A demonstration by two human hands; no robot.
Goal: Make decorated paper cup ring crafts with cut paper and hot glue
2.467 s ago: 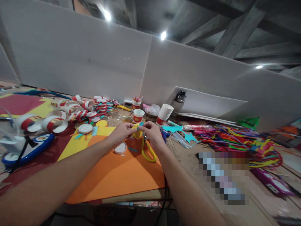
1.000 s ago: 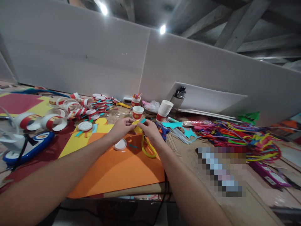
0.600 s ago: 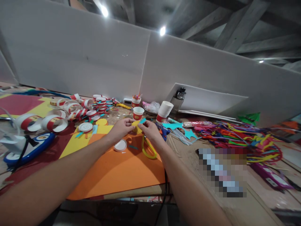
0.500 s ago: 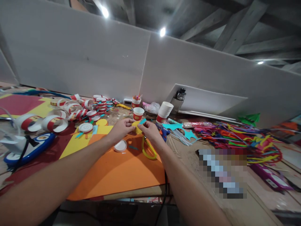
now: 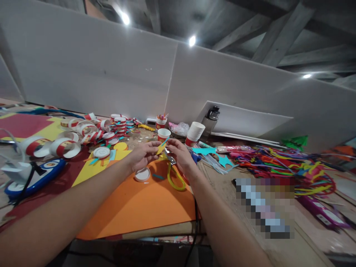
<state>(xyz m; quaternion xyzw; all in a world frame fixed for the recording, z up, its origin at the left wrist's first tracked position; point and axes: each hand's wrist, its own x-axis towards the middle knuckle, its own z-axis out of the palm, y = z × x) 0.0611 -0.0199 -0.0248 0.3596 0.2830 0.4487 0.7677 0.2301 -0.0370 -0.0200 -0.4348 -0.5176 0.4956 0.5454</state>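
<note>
A small yellow paper piece (image 5: 160, 150) is pinched in the fingers of my left hand (image 5: 141, 155), tilted nearly edge-on. Across it lies a narrow blue paper strip (image 5: 166, 141). My right hand (image 5: 180, 155) has its fingertips closed at the strip's upper end, partly hiding it. Just below my right hand are yellow-handled scissors (image 5: 176, 182), lying on an orange sheet (image 5: 133, 211) with their blades pointing away from me. A white round lid (image 5: 142, 174) sits on the sheet beneath my left hand, with a blue scrap (image 5: 158, 177) beside it.
Behind my hands stand a paper cup (image 5: 164, 134), a stack of cups (image 5: 195, 132) and a dark bottle (image 5: 210, 120). Cut cup rings (image 5: 65, 144) crowd the left. Colourful pipe cleaners (image 5: 280, 167) are heaped at right. A blue-rimmed device (image 5: 36, 178) lies far left.
The yellow piece has turned from facing me to a steep tilt. My right hand has shifted slightly up, and more of the scissors shows below it.
</note>
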